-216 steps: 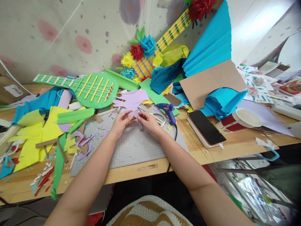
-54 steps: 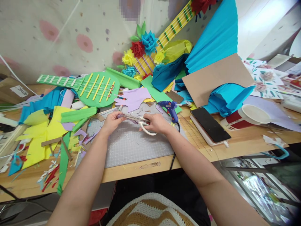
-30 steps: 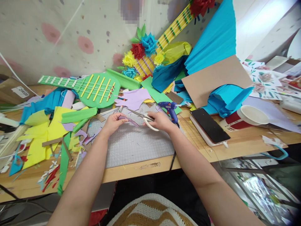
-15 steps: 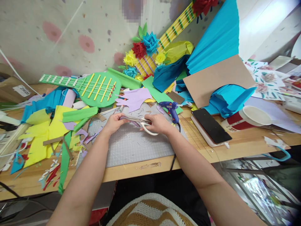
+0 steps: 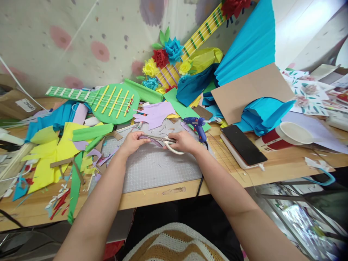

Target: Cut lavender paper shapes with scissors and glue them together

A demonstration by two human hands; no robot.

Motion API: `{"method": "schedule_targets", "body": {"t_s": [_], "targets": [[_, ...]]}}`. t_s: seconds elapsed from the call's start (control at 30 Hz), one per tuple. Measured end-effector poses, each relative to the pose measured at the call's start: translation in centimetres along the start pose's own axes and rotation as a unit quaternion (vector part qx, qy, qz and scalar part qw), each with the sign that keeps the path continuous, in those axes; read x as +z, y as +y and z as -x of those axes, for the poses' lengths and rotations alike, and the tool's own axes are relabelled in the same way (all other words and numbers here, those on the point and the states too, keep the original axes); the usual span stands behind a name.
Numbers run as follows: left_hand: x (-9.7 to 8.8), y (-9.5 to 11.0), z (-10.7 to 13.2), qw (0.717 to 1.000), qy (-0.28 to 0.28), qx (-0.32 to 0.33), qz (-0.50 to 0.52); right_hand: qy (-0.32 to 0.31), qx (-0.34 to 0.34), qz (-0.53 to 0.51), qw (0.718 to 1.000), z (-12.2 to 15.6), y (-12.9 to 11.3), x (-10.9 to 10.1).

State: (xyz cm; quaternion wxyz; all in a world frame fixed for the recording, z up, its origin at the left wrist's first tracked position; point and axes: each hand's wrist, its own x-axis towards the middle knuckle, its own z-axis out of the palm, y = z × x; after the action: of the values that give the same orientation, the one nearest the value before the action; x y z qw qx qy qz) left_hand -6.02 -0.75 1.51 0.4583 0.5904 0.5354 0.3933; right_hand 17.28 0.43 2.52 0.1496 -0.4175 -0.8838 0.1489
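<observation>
My right hand [image 5: 183, 141] is closed around white-handled scissors [image 5: 174, 149], whose blades point left toward my other hand. My left hand [image 5: 135, 142] pinches a narrow strip of purple paper [image 5: 156, 142] at the blade tips. The strip runs along the blades, and part of it hides behind them and my fingers. Both hands are above the grey cutting mat [image 5: 160, 170]. Beyond them lies a larger cut piece of purple paper [image 5: 157, 114]. A blue glue gun [image 5: 198, 125] rests just past my right hand.
A green paper guitar [image 5: 115, 103] lies at the back left, and a yellow flowered guitar [image 5: 171, 74] leans on the wall. Paper scraps [image 5: 54, 159] cover the left side. To the right are a phone [image 5: 244, 145], a paper cup [image 5: 285, 136] and brown cardboard [image 5: 250, 90].
The scissor handles have shifted very slightly right and look a little closer together. Both hands keep nearly the same place.
</observation>
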Motion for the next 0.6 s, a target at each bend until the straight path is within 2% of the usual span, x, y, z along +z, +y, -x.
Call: {"method": "schedule_targets", "body": {"t_s": [0.27, 0.5, 0.6], "targets": [[-0.40, -0.34, -0.04, 0.999, 0.029, 0.021, -0.006, 0.033, 0.077, -0.071, 0.994, -0.21, 0.93, 0.50], [-0.13, -0.15, 0.08, 0.989, 0.034, 0.013, 0.144, 0.007, 0.073, -0.142, 0.987, -0.15, 0.93, 0.40], [-0.10, -0.18, 0.03, 0.985, 0.029, 0.021, 0.169, -0.004, 0.062, -0.154, 0.986, -0.06, 0.96, 0.29]]}}
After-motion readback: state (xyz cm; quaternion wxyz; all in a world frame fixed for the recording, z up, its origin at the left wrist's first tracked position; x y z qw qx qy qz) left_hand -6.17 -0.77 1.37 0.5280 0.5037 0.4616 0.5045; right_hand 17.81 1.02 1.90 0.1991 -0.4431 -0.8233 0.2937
